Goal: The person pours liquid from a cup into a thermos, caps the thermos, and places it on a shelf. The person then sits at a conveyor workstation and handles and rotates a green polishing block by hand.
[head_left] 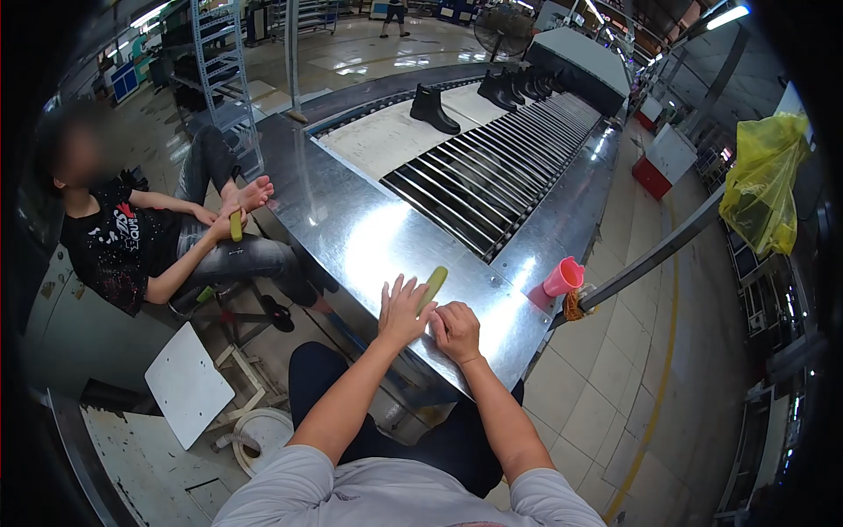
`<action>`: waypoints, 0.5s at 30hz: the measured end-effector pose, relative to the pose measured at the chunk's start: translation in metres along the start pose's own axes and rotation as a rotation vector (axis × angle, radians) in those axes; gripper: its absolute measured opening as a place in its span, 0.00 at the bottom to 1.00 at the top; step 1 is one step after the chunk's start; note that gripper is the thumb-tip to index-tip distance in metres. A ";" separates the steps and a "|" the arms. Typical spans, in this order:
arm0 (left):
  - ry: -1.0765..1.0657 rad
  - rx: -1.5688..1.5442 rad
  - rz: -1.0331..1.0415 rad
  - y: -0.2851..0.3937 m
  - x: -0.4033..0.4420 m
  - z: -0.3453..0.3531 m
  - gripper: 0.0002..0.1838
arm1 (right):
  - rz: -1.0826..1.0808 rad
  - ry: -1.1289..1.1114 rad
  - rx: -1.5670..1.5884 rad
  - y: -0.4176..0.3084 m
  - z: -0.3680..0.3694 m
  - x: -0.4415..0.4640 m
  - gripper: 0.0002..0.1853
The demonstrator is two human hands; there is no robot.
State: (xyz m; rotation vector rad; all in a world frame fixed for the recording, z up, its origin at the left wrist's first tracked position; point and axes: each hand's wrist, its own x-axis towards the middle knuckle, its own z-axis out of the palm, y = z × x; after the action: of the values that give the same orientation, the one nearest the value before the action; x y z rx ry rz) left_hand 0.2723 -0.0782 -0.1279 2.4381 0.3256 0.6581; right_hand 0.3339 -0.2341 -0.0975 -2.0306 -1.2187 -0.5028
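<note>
My left hand (404,314) is over the metal tabletop (351,237) with its fingers stretched out and apart. A yellow-green, long, round-ended object (435,283) lies at its thumb side, its lower end partly hidden by the hand; its kind is not clear. Just to the right, my right hand (457,332) rests at the table's near edge with its fingers curled in. Whatever those fingers may hold is hidden.
A pink cup (564,277) stands at the table's right corner. Beyond lie a roller conveyor (479,189) and black boots (434,110). On the left sits a co-worker (132,228), holding a similar yellow-green object (235,226). A yellow bag (764,180) hangs at right.
</note>
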 end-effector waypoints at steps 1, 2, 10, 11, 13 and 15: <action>-0.029 -0.004 0.011 0.003 0.001 -0.003 0.26 | 0.016 0.030 0.008 -0.001 -0.001 0.004 0.07; -0.060 -0.006 0.021 0.004 0.000 -0.007 0.27 | 0.015 0.070 -0.045 -0.002 -0.001 0.007 0.08; 0.101 -0.022 0.069 -0.010 -0.002 0.001 0.22 | 0.024 -0.040 -0.060 0.002 0.007 0.008 0.18; 0.139 -0.025 0.059 -0.010 -0.001 0.004 0.21 | 0.004 -0.059 -0.026 0.005 0.007 0.004 0.18; 0.172 -0.022 0.049 -0.006 -0.001 0.002 0.20 | -0.040 -0.098 0.044 0.000 0.003 0.005 0.19; 0.215 -0.025 0.036 -0.004 -0.001 0.001 0.19 | -0.098 -0.109 0.052 0.000 0.002 0.005 0.19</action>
State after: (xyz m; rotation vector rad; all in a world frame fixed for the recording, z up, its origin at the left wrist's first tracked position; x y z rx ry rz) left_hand 0.2713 -0.0757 -0.1314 2.3584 0.3570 0.9369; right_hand 0.3364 -0.2298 -0.0961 -1.9836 -1.3879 -0.4065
